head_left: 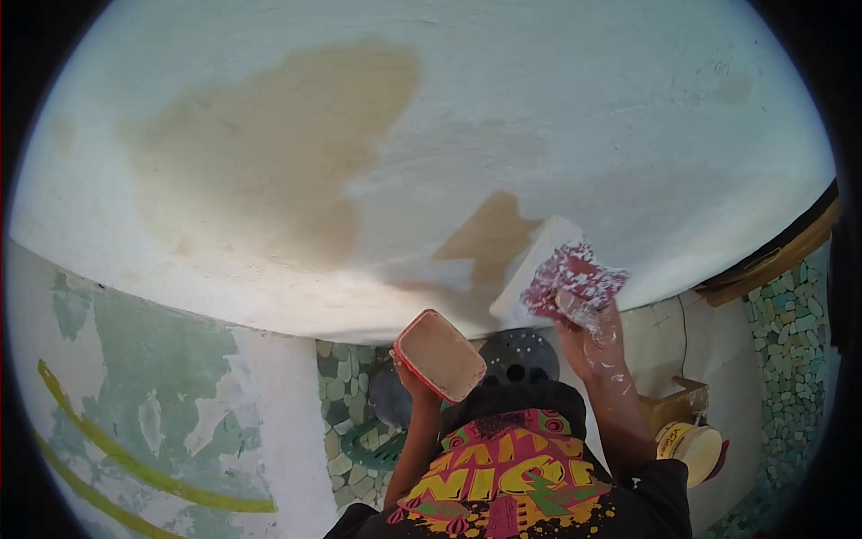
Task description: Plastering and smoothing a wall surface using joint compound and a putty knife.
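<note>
My left hand (415, 383) holds up a rectangular tub (442, 356) with a red rim; its broad face looks brownish. On the right, my right hand (588, 331) is closed on a red piece smeared with white (575, 277), perhaps a cloth or a scraper; I cannot tell which. White residue coats my right fingers and wrist. The red piece is at the pale plastered wall (593, 117), beside a bright white strip (532, 268) whose nature I cannot make out. Left of that strip lies a tan patch (494, 235) on the wall.
A larger tan stain (269, 144) spreads over the wall at upper left. Peeling green paint (126, 359) and yellow curved strips (135, 463) lie at lower left. At right are a yellow-labelled bucket (690, 449), a wooden box (669, 406) and a brown wooden edge (768, 260).
</note>
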The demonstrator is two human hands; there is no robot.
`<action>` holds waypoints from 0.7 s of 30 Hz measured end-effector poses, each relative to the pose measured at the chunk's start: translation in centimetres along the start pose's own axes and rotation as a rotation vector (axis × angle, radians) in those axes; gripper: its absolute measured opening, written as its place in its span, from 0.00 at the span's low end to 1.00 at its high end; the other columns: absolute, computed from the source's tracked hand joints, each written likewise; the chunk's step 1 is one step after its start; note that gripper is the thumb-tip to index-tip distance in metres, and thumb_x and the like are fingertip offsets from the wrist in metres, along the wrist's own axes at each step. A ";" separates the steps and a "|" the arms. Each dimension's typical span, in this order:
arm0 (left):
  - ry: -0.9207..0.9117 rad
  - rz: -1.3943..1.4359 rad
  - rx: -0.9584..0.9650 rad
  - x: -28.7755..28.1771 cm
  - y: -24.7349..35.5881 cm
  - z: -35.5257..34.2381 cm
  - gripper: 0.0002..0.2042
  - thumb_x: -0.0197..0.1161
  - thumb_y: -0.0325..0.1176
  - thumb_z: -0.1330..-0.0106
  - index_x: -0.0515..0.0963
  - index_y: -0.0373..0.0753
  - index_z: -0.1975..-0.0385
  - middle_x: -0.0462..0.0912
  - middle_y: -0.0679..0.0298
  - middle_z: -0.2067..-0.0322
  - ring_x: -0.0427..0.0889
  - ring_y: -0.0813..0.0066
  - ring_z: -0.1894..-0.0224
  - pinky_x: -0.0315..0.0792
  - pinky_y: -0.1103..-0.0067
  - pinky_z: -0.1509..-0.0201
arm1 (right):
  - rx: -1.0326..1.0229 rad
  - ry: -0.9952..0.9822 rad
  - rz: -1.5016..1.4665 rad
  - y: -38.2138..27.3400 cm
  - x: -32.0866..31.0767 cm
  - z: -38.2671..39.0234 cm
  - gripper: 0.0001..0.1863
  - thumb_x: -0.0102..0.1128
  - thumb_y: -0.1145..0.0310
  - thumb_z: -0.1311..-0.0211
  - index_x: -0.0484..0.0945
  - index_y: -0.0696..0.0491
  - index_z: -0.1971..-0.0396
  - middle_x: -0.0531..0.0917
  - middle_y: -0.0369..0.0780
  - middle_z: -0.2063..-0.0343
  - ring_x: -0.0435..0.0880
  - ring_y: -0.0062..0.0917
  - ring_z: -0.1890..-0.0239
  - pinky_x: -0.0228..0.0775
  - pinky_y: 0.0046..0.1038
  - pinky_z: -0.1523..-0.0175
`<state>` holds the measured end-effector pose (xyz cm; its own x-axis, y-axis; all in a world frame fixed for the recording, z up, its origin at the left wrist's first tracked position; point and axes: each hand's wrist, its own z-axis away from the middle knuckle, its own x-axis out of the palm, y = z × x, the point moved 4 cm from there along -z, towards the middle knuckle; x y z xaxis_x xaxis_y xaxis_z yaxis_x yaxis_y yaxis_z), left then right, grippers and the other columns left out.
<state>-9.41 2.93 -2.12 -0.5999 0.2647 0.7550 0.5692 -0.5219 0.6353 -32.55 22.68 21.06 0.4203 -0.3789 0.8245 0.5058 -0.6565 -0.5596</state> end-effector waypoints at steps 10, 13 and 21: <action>-0.185 0.017 -0.083 1.9 3.1 -1.5 0.36 0.38 0.65 0.26 0.63 0.46 0.28 0.69 0.58 0.32 0.72 0.53 0.33 0.68 0.55 0.30 | -1.151 -0.128 1.398 -2.9 12.5 -2.5 0.16 0.62 0.76 0.35 0.83 0.60 0.49 0.83 0.49 0.45 0.81 0.41 0.40 0.67 0.43 0.33; -0.138 -0.018 -0.108 2.3 4.0 -1.3 0.35 0.38 0.65 0.26 0.63 0.46 0.29 0.69 0.58 0.32 0.73 0.52 0.34 0.68 0.54 0.31 | -1.288 -0.077 1.678 -1.1 13.3 -2.6 0.18 0.66 0.67 0.39 0.86 0.49 0.48 0.82 0.43 0.42 0.78 0.42 0.36 0.61 0.48 0.30; -0.178 0.100 -0.213 -1.2 3.4 -2.4 0.36 0.41 0.66 0.27 0.63 0.47 0.29 0.71 0.59 0.34 0.75 0.52 0.36 0.70 0.51 0.33 | -1.432 0.100 1.974 3.0 10.8 -4.3 0.17 0.69 0.60 0.41 0.87 0.36 0.50 0.81 0.33 0.39 0.73 0.37 0.33 0.43 0.53 0.24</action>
<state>-8.12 -1.11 -1.22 -0.4286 0.3317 0.8404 0.4785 -0.7056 0.5226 -29.76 13.76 28.60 -0.4742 -0.8182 -0.3251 -0.8631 0.5049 -0.0118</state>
